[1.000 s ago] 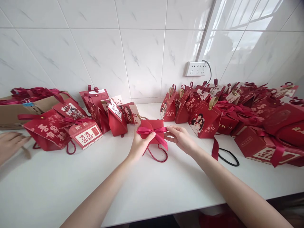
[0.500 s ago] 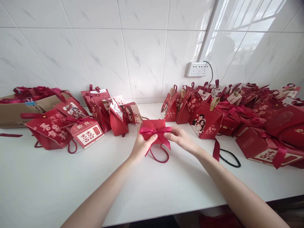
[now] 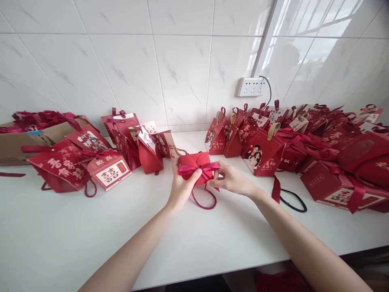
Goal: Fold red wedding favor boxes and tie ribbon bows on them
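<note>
Left hand (image 3: 181, 187) clasping red box (image 3: 200, 157) | right hand (image 3: 233, 179) at ribbon bow (image 3: 209, 166), grip unclear | box between hands

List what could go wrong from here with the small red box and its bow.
The bow could end up lopsided or loosen if the right hand, at its right side, tugs unevenly. The small red box might crease if the left hand, clasping its left side, squeezes hard. The red cord loop, lying in front, might catch on the right hand.
</note>
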